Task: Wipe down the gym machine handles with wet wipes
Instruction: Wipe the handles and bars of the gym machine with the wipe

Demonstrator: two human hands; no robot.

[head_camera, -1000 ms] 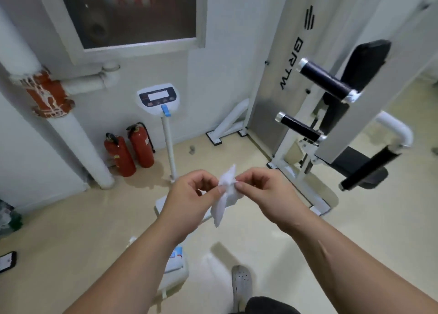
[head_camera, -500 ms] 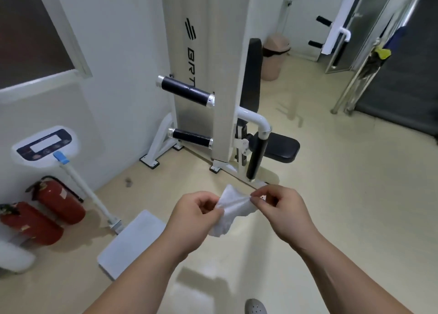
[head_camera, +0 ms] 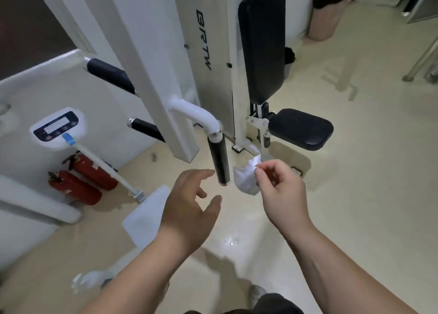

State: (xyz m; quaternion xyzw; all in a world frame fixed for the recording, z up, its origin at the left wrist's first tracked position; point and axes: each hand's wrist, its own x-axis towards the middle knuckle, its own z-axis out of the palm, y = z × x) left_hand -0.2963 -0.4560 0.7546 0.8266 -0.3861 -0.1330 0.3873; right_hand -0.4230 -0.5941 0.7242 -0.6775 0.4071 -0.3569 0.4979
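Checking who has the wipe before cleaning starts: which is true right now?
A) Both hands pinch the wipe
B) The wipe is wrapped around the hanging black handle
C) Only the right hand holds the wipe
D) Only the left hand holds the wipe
C: the right hand pinches the wipe beside the hanging black handle, while the left hand is open and empty.

A black handle (head_camera: 219, 163) hangs straight down from a bent white pipe in the middle of the frame. Just right of it is a crumpled white wet wipe (head_camera: 245, 179), pinched in fingers.
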